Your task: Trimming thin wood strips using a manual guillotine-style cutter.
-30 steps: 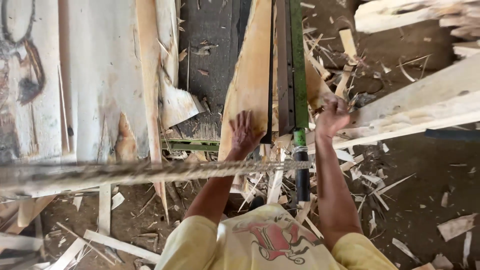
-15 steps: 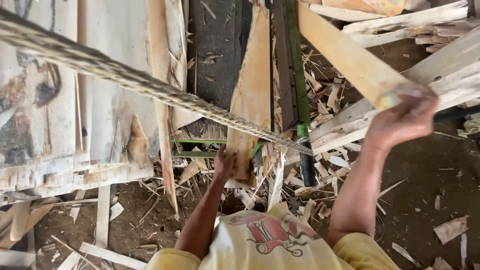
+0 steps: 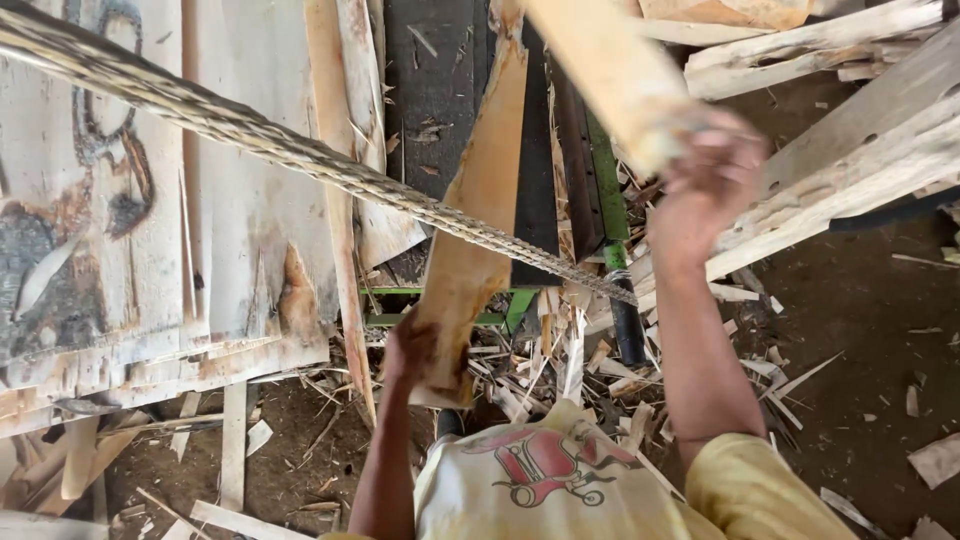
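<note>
Plank (image 3: pixel 480 230) sat gripped at its near end by left hand (image 3: pixel 412 350); right hand (image 3: pixel 705 190), at 2 o'clock, clutched lifted offcut (image 3: pixel 600 70), not yet dropped.

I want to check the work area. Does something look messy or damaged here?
Yes. Splinters and offcuts lie scattered over the dirt floor around the person. The slab in the left hand has a ragged, uneven edge. The stacked boards at left look stained and chipped.

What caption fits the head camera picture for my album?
Left hand grips a wooden slab while right hand lifts a plank.
</note>
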